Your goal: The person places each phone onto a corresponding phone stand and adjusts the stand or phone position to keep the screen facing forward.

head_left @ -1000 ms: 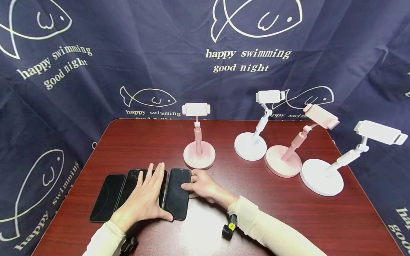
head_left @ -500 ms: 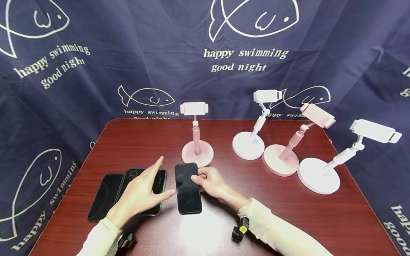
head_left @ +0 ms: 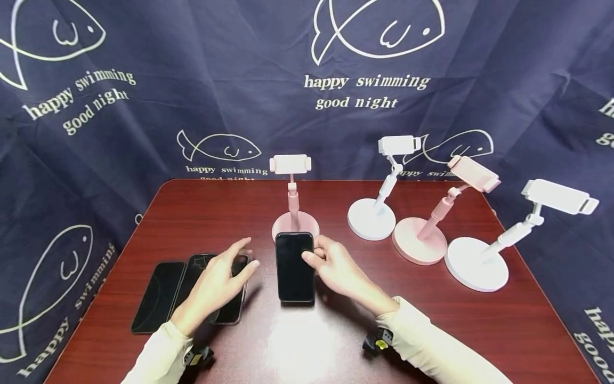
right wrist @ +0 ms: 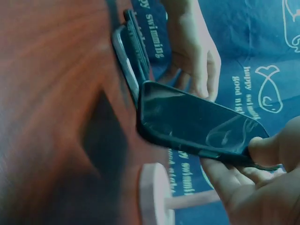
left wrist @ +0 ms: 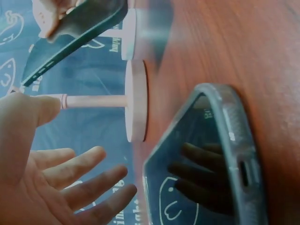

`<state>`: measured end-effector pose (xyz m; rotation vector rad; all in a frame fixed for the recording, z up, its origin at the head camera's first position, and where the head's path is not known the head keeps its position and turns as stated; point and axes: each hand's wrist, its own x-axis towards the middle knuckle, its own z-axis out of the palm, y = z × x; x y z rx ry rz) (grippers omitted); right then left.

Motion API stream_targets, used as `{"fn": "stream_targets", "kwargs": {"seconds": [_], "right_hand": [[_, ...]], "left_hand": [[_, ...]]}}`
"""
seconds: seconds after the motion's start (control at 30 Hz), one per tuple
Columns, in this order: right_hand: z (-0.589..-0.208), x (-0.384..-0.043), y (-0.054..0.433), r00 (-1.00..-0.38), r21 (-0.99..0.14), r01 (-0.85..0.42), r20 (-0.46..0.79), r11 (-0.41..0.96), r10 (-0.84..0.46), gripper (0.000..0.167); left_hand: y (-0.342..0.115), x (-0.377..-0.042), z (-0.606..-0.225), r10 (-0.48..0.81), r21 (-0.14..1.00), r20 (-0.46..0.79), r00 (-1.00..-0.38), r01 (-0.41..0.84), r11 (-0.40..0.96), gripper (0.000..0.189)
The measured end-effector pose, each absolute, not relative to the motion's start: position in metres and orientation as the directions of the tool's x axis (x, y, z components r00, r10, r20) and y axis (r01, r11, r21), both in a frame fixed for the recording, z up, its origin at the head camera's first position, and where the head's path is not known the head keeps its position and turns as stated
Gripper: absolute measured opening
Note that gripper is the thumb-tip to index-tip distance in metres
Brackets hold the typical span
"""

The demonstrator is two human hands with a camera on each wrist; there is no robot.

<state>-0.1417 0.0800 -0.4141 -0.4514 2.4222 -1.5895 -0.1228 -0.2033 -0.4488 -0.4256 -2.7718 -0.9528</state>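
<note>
My right hand (head_left: 338, 266) pinches a black smartphone (head_left: 295, 269) by its right edge, thumb on the screen and fingers behind. The phone is lifted off the table and tilted up, as the right wrist view (right wrist: 197, 124) shows with its shadow below. My left hand (head_left: 216, 285) hovers with fingers spread and nothing in them, above the phones lying on the left. Of these, one phone (head_left: 232, 306) in a clear-edged case is partly covered by that hand, and another phone (head_left: 158, 296) lies at the far left. A pink phone stand (head_left: 294, 205) rises just behind the held phone.
On the right of the reddish wooden table (head_left: 408, 320) stand a white phone stand (head_left: 371, 218), a pink one with its tilted holder (head_left: 474, 173), and another white stand (head_left: 477, 264). A dark blue fish-print curtain (head_left: 268, 69) hangs behind the table.
My right hand has taken the rightmost phone off the row, lifting it up and to the right in front of the pink stand. My left hand has come off the phones, its fingers relaxing.
</note>
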Motion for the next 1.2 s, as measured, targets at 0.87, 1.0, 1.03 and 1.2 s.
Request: {"fn": "stream_targets", "kwargs": {"seconds": [0.87, 1.0, 1.03, 1.2], "right_hand": [[-0.306, -0.185, 0.101, -0.930, -0.925, -0.273, 0.184, 0.265, -0.317, 0.025], [-0.285, -0.196, 0.100, -0.916, -0.906, -0.340, 0.259, 0.251, -0.306, 0.023], [-0.280, -0.199, 0.100, -0.913, -0.895, -0.359, 0.278, 0.265, -0.298, 0.020], [-0.261, -0.210, 0.099, -0.904, -0.868, -0.409, 0.342, 0.283, -0.258, 0.015]], "left_hand": [[-0.194, -0.162, -0.398, 0.173, 0.569, 0.395, -0.902, 0.388, 0.725, 0.050], [-0.197, -0.167, -0.381, 0.116, 0.604, 0.451, -0.885, 0.398, 0.691, 0.052], [-0.197, -0.169, -0.377, 0.106, 0.610, 0.463, -0.880, 0.403, 0.682, 0.052], [-0.195, -0.175, -0.361, 0.086, 0.624, 0.500, -0.862, 0.427, 0.654, 0.048]]}}
